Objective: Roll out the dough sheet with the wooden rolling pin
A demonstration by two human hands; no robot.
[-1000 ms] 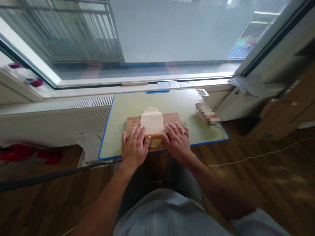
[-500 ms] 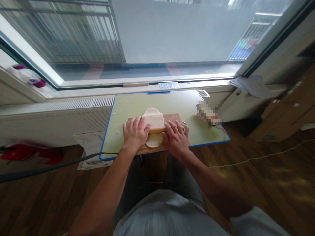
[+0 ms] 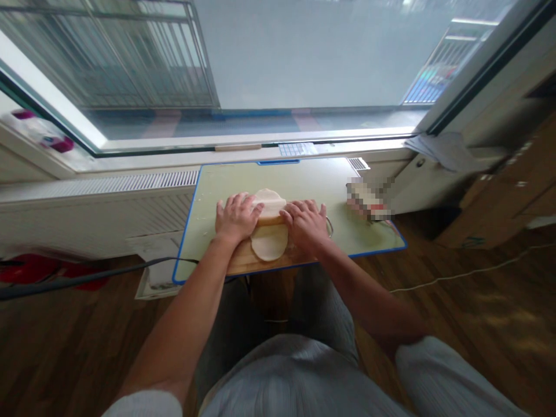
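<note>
A pale oval sheet of dough (image 3: 269,243) lies on a wooden cutting board (image 3: 245,260). Across the dough runs a wooden rolling pin (image 3: 271,220), with dough visible both beyond it and nearer to me. My left hand (image 3: 238,215) presses over the pin's left end, its fingers pointing forward. Over the right end lies my right hand (image 3: 306,223), fingers curved down. Both palms hide the ends of the pin.
Beneath the cutting board is a pale folding table (image 3: 226,179) with a blue rim. A blurred-out object (image 3: 369,200) lies at its right. Behind stand a radiator (image 3: 130,188) and a window; a cardboard box (image 3: 482,214) is at the right. A dark strap (image 3: 143,264) hangs at the left.
Both hands have pushed the rolling pin forward, away from me. More of the dough's near part now shows behind the pin.
</note>
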